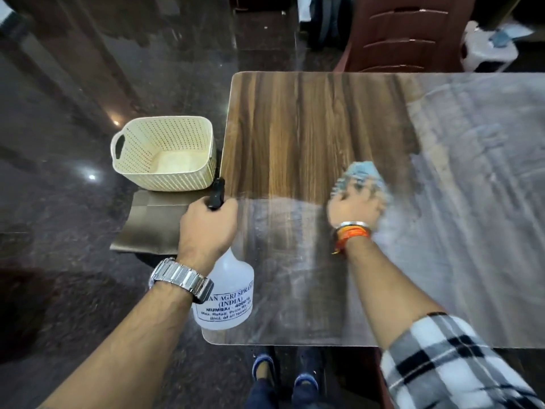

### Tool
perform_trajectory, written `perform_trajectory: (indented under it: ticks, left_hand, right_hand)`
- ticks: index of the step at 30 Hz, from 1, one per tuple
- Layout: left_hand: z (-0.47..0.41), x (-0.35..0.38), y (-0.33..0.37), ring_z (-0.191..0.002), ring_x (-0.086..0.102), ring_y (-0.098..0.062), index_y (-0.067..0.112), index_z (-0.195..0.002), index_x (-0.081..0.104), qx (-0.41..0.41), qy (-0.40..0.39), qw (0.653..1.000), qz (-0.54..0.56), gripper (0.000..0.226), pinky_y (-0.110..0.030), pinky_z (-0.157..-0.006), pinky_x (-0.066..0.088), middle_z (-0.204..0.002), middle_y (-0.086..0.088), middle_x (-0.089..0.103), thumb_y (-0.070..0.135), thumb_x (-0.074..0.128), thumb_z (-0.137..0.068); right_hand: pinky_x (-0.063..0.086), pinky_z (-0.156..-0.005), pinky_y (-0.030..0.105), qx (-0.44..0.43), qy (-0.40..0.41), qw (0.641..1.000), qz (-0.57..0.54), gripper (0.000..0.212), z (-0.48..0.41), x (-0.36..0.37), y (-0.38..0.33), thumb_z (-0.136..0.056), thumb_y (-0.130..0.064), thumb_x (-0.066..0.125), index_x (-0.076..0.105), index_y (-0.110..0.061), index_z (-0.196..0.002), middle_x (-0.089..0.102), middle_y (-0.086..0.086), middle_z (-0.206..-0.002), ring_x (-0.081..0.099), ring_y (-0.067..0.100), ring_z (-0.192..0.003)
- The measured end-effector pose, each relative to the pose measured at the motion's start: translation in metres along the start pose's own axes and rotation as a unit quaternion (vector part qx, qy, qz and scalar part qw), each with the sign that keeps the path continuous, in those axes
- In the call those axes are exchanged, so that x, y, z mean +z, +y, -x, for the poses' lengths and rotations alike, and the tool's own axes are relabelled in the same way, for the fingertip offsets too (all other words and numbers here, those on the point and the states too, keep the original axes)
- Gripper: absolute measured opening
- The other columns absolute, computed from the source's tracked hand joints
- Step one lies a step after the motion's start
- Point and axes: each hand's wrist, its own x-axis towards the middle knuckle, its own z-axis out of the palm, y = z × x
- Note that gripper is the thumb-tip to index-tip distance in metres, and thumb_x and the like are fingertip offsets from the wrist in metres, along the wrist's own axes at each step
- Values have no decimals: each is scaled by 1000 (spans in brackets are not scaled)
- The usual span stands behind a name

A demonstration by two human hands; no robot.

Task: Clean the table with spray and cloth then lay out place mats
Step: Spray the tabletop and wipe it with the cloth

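Note:
My left hand [206, 228] grips the black trigger head of a white spray bottle [228, 296], held over the near left corner of the wooden table [295, 128]. My right hand [354, 209] presses a light blue cloth [361, 172] on the table's middle; both are blurred by motion. Part of the tabletop around the cloth and to the right looks glossy. Brown place mats [150, 222] lie stacked on a low surface left of the table, partly under a basket.
A cream perforated plastic basket [165, 152] sits left of the table above the mats. A brown plastic chair [407, 33] stands at the far edge, a white stool [489, 48] beyond it. Dark polished floor surrounds everything. My feet [286, 376] show below the near edge.

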Motion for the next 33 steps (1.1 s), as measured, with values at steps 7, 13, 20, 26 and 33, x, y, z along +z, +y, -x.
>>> perform_trajectory:
  ticks: [7,13,20,26,33]
  left_hand:
    - [36,-17,-6,-83,72,-42,7,-68,68,2,49,999,-1,43,-59,-83,60,-78,-14,76,45,51,-65]
    - [63,-14,-19,-63,59,-32,10,-61,59,-23,63,998,8,28,-59,-77,59,-59,-4,63,36,52,-66]
    - [78,-1,-23,-65,52,-31,5,-67,60,-25,28,999,14,31,-58,-82,59,-63,-5,59,35,52,-66]
    - [85,-20,-34,-64,54,-31,7,-66,61,-1,20,1000,7,29,-57,-79,60,-63,-3,60,35,53,-68]
    - [96,-38,-57,-58,48,-27,18,-49,49,0,20,1000,9,29,-35,-59,39,-46,9,47,30,56,-74]
  right_hand:
    - [9,-117,50,-377,-146,914,31,52,126,49,-127,-92,-40,39,40,-30,-143,19,8,-158,18,33,-143]
    - [9,-116,46,-322,-108,940,12,53,100,30,-65,-92,-41,39,38,-30,-144,21,6,-158,18,30,-143]
    - [16,-114,50,4,24,1000,5,64,36,-15,95,-82,-41,29,45,-25,-141,25,11,-156,24,38,-140]
    - [11,-115,53,-7,-6,1000,-6,57,73,-2,41,-89,-36,37,41,-20,-143,23,12,-157,19,40,-141]
    - [15,-116,54,-348,-109,931,29,56,227,40,-63,-87,-41,34,45,-26,-140,29,12,-154,27,37,-140]
